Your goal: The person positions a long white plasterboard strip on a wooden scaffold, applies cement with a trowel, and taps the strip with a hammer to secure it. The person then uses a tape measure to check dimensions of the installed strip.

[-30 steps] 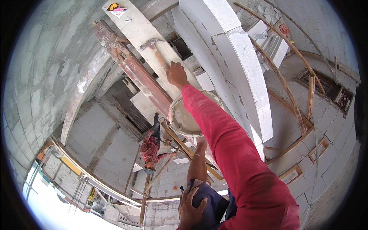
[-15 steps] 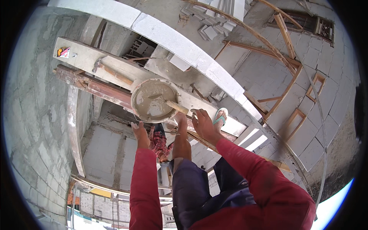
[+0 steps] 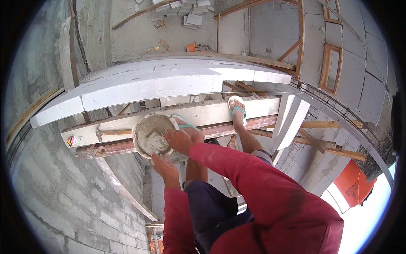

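Observation:
A round bucket (image 3: 137, 142) of wet grey mortar (image 3: 148, 124) stands on a narrow plank in front of me. The dark blade of a trowel (image 3: 157, 132) shows partly sunk in the mortar. At the bucket's right rim my right hand (image 3: 179, 141) is closed, apparently round the trowel's handle, which the hand hides. My left hand (image 3: 165, 169) is at the near rim, thumb and fingers against the bucket, seemingly gripping it. A hammer (image 3: 115, 132) with a wooden handle lies on the plank left of the bucket.
The pale plank (image 3: 215, 112) bears my sandalled feet (image 3: 237, 108). Beyond it runs a row of white blocks (image 3: 152, 86) with a thin line along it. A small packet (image 3: 72, 139) lies at the plank's left end. Timber braces (image 3: 330, 150) and an orange tank (image 3: 354, 183) are at right.
My view has swung, so the plank now lies more level. My right hand has closed at the bucket's right rim, over where the trowel handle was. My left hand has come to the near rim.

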The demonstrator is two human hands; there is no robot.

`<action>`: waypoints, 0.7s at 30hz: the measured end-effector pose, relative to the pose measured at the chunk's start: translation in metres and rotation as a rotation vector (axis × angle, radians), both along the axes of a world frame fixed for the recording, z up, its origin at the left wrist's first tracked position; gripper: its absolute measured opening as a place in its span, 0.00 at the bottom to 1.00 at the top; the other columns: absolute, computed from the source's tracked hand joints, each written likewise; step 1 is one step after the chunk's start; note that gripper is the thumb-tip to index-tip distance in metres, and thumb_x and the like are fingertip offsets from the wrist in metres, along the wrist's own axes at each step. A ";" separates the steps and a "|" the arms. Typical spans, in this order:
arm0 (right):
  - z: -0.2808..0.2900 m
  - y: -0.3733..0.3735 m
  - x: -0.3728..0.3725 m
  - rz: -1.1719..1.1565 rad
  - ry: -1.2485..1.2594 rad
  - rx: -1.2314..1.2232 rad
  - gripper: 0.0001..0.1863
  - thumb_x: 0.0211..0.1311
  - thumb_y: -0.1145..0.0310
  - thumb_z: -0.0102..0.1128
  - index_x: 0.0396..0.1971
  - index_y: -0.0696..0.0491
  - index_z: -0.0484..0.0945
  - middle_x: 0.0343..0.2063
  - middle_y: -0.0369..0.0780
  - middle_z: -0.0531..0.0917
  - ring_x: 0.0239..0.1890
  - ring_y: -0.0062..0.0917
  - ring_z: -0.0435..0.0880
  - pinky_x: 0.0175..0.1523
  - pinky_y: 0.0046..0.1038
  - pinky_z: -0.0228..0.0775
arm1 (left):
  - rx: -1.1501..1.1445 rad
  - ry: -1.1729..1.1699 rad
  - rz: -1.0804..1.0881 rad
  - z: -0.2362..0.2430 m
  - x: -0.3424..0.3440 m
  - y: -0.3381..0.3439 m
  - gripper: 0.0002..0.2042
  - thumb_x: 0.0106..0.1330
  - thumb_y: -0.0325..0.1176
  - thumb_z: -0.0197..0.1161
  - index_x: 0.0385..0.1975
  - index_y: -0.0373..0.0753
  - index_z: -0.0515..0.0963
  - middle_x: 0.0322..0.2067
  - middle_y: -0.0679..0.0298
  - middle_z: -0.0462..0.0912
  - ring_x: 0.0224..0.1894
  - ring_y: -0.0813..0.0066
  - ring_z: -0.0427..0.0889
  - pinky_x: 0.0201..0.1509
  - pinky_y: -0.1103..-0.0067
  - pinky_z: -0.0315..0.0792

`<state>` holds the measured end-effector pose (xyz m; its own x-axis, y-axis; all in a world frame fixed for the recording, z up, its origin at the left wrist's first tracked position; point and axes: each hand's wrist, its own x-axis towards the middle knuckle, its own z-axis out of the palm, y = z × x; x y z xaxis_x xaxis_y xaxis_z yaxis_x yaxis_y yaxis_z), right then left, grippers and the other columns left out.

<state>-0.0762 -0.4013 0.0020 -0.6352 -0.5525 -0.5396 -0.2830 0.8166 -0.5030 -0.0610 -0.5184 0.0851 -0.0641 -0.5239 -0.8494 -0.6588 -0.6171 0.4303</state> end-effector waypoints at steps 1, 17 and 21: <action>0.011 0.006 0.002 -0.105 0.021 -0.046 0.12 0.68 0.67 0.60 0.48 0.54 0.79 0.41 0.43 0.83 0.34 0.31 0.89 0.37 0.32 0.85 | 0.029 -0.024 0.005 0.008 -0.005 0.009 0.34 0.81 0.48 0.58 0.77 0.31 0.60 0.73 0.50 0.63 0.72 0.54 0.68 0.79 0.63 0.64; 0.137 0.308 0.147 -1.172 -0.439 0.240 0.37 0.75 0.40 0.57 0.71 0.52 0.70 0.45 0.56 0.88 0.48 0.50 0.90 0.52 0.48 0.83 | 0.420 -0.022 -1.161 0.091 0.058 0.301 0.14 0.84 0.42 0.56 0.43 0.36 0.78 0.44 0.66 0.82 0.44 0.80 0.76 0.50 0.76 0.73; 0.115 0.374 0.215 -1.657 -0.389 0.045 0.35 0.73 0.42 0.63 0.66 0.54 0.75 0.46 0.57 0.88 0.51 0.51 0.89 0.54 0.47 0.80 | 0.436 0.063 -1.555 0.045 0.079 0.373 0.14 0.82 0.41 0.58 0.44 0.34 0.79 0.44 0.63 0.83 0.45 0.75 0.80 0.51 0.74 0.73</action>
